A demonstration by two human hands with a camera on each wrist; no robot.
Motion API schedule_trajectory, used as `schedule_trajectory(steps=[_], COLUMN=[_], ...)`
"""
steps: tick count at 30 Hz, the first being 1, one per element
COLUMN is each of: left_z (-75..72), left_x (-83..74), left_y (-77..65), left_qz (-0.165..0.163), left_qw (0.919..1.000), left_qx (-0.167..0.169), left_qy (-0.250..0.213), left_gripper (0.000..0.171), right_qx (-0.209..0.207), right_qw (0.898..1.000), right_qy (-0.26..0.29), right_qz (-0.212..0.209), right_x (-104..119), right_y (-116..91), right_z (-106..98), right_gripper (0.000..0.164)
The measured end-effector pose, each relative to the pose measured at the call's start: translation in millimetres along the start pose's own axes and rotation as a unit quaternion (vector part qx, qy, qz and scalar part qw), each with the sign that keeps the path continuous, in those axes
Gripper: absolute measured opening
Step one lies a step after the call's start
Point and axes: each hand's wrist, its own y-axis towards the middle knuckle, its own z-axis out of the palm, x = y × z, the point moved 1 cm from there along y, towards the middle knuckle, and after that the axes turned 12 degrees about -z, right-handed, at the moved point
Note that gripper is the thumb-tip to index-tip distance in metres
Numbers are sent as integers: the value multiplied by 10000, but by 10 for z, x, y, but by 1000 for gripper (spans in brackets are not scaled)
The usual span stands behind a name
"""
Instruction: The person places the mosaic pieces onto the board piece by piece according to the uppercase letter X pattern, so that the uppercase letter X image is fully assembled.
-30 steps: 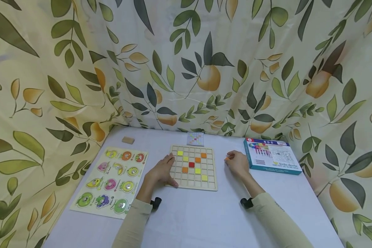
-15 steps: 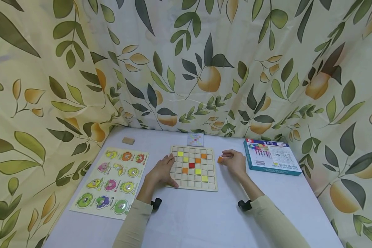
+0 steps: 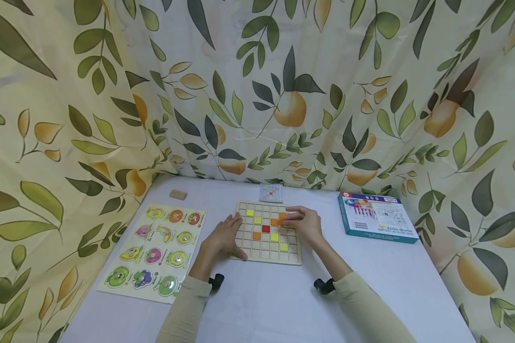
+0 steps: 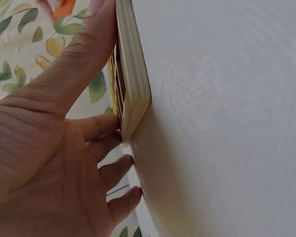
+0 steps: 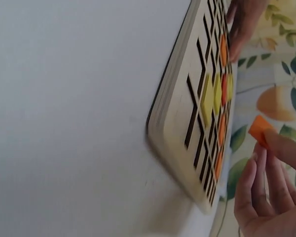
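Note:
A wooden grid board point(image 3: 269, 260) lies in the middle of the white table, with several yellow and orange tiles and one red tile point(image 3: 265, 229) in its cells. My left hand point(image 3: 220, 238) rests at the board's left side, fingers extended along the edge and thumb at the near corner. In the left wrist view the thumb point(image 4: 74, 64) lies against the board's edge. Above the board's right part, my right hand point(image 3: 307, 226) pinches an orange square tile point(image 5: 260, 129) between thumb and fingers. In the right wrist view that tile is held apart from the board.
Left of the board is a fruit puzzle board point(image 3: 163, 243), with a small wooden block point(image 3: 178, 194) behind it. A pattern card point(image 3: 271, 193) lies beyond the grid board. A blue-edged box point(image 3: 377, 216) sits at the right. Patterned curtains point(image 3: 257, 95) surround the table.
My right hand has carried the orange tile leftward from beside the box to over the right part of the grid board. My left hand has stayed in place.

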Motion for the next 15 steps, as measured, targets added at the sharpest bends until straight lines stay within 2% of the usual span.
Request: schedule_trajectory(steps=[6, 15], left_z=[-7, -33], left_x=[-19, -12], left_y=[-3, -19], left_qz=[-19, 3], left_qw=[10000, 10000], left_qx=[41, 57], left_qy=[4, 21], left_gripper=[132, 132], right_qx=[595, 1410], right_qw=[9977, 9863], right_qy=[253, 462], right_qz=[-198, -725], right_x=[106, 222], right_y=[-22, -60], right_z=[233, 631], right_gripper=[44, 34])
